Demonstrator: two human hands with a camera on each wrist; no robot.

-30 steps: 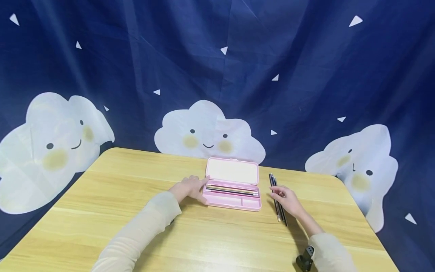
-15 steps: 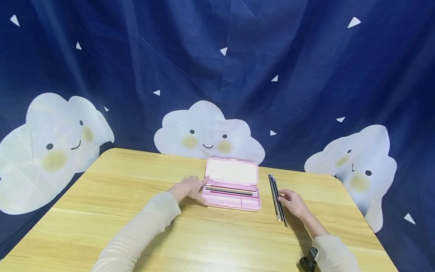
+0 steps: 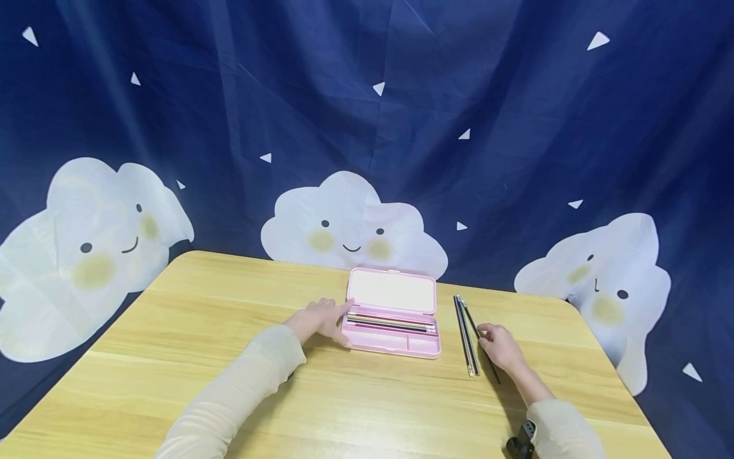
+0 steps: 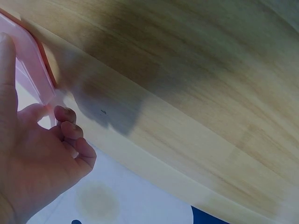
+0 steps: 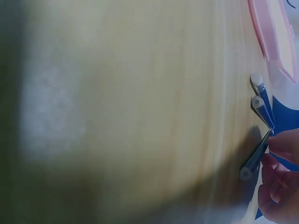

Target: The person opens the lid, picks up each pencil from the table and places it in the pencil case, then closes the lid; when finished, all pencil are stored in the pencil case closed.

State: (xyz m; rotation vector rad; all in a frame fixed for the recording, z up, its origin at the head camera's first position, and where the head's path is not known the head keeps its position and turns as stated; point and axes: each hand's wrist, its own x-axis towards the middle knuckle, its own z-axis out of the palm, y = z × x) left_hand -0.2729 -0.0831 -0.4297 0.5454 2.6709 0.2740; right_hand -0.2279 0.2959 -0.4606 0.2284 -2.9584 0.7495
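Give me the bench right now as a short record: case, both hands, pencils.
Case: pink, on the table, lid open
In case: several pencils in the back compartment; exact count unclear
Left hand: holds the case's left end
Right hand: pinches the angled pencil
Loose pair: side by side, between case and angled pencil
Spread: angled pencil's near end apart from the pair; far ends close, contact unclear
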